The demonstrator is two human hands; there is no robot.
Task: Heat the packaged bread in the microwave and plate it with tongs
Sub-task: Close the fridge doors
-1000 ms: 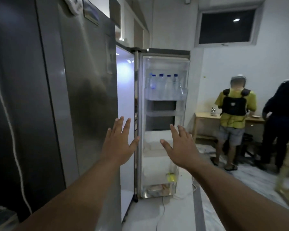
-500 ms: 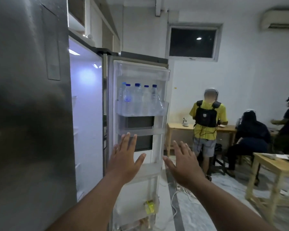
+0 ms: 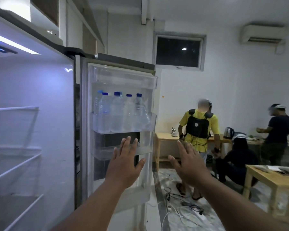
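Note:
My left hand (image 3: 125,161) is raised with fingers spread, in front of the open fridge door (image 3: 122,130). My right hand (image 3: 188,162) is raised beside it, fingers apart, past the door's right edge. Both hands hold nothing. The lit fridge interior (image 3: 32,114) on the left shows bare white wire shelves. No packaged bread, microwave, plate or tongs are in view.
Several water bottles (image 3: 118,114) stand in the door's upper bin. A person in a yellow shirt (image 3: 198,127) stands at a wooden bench, other people to the right. A wooden table (image 3: 274,179) is at right. Cables and a power strip (image 3: 187,207) lie on the floor.
The view has swung left and upward, bringing the fridge interior into sight. Both hands stay raised and spread, now higher against the door.

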